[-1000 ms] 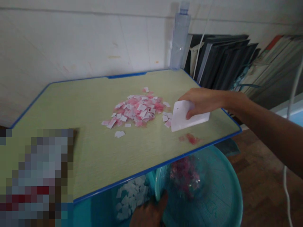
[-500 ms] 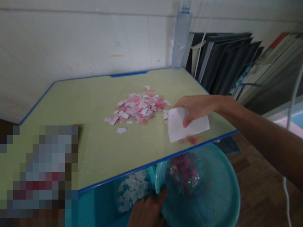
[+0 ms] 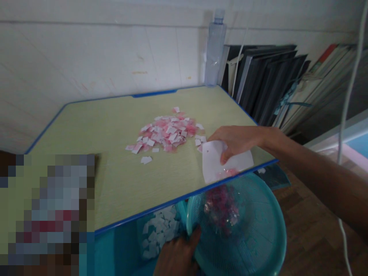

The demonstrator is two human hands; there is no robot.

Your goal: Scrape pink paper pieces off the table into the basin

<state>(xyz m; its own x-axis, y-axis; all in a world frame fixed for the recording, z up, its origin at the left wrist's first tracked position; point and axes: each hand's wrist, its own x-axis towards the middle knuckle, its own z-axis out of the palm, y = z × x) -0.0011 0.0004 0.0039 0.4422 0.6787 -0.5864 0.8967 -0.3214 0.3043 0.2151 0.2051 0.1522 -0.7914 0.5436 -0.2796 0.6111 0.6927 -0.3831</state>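
Note:
My right hand [image 3: 235,142] is closed on a white card [image 3: 212,157], thumb on its near face and fingers behind it. The card is at the table's front edge, and a few translucent pink pieces [image 3: 230,172] show against its lower part. Below that edge is a teal mesh basket [image 3: 258,237] with pink, shiny clear pieces [image 3: 222,211] inside. My left hand [image 3: 178,253] is closed at the basket's left rim, its thumb against the rim and the other fingers mostly hidden. A heap of small white paper squares and pink pieces [image 3: 168,132] lies mid-table.
The pale-green table [image 3: 115,184] has a blue edge. Under it, a blue bin [image 3: 120,245] holds white paper bits [image 3: 159,230]. A clear plastic bottle [image 3: 215,57] stands at the back right corner, beside dark boards [image 3: 267,76]. A white cable [image 3: 346,111] hangs at right.
My right hand has brought the card nearer the table's front edge, where the pink pieces now overlap it. My left hand stays at the basket rim. The camera view has shifted slightly.

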